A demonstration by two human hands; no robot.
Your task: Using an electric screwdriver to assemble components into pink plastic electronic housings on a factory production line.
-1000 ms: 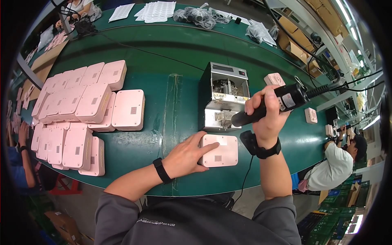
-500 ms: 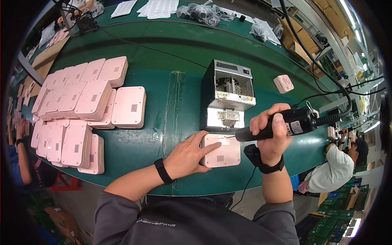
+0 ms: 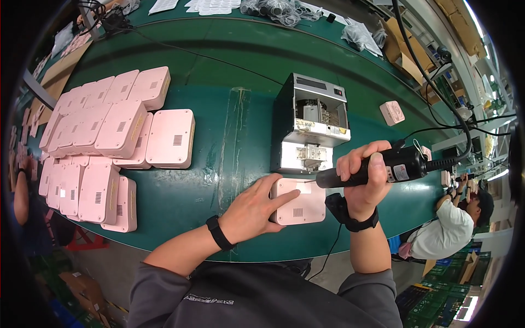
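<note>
A pink plastic box with a slotted vent and corner holes lies on the green table in front of me. My left hand grips it from the left side, thumb near the front edge and index finger stretched over the top face. My right hand is wrapped round a black corded electric screwdriver, held almost level. Its nose points left at the box's far right corner; whether the bit touches a screw I cannot tell. Just behind the box stands a black and silver screw feeder with loose screws in its window.
Several like pink boxes are piled on the left of the green table. A smaller pink piece lies at the far right. The screwdriver's cable hangs from above. A co-worker sits on the right.
The whole view has shifted slightly, and the feeder now appears a little higher and farther right. Both hands keep their hold on the box and the electric screwdriver.
</note>
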